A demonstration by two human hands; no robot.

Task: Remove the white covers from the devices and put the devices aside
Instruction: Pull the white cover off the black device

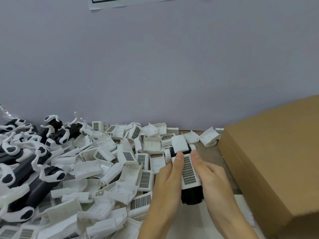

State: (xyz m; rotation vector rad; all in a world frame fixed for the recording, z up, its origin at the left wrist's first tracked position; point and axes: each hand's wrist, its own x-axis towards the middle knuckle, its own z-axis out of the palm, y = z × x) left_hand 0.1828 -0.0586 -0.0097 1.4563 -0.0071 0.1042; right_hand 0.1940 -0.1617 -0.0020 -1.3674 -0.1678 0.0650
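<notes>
Step in hand, as judged: the white cover (pixel 189 170) is being worked off one device (pixel 187 176), which both hands hold up over the table (pixel 214 157); the cover is not yet off. To the far left of the hands lies a heap of bare devices (pixel 25 163), black bodies with white brackets, and between that heap and the hands a wide spread of loose covers (pixel 103 171), many showing a dark grid panel. The left hand (pixel 166 183) grips the device's left side, fingers curled under it, thumb laid along the cover's left edge. The right hand (pixel 213 178) grips the right side likewise, thumb along the right edge. The device's black end shows below the cover, nearest the person. Next move, in my judgement, calls for both thumbs to push the cover clear while the fingers keep the body steady. A cardboard box (pixel 272 161) stands just right of the right hand.
</notes>
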